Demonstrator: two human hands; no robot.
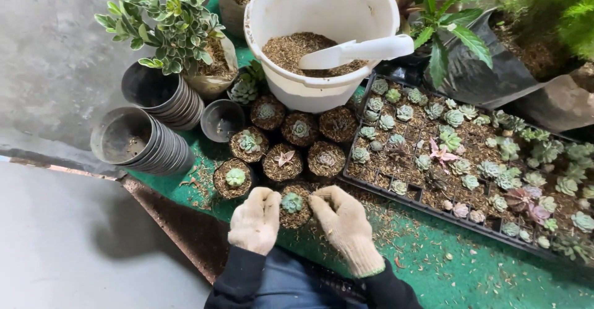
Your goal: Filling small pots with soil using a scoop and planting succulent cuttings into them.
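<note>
**Potted succulent being firmed in**

Succulent pot point(292, 207) sits nearest me, in front of the filled pots point(291, 142). I see my gloved left hand point(255, 220) and right hand point(344, 221) clamped on its sides. Next, I judge, comes setting it down by the row, gently, keeping soil in.

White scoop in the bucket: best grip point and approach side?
Grip the white scoop by its handle end, which rests on the white bucket rim at the right, probably coming from above and the right. The blade end lies on the potting mix, and the handle end is the free part.
</note>
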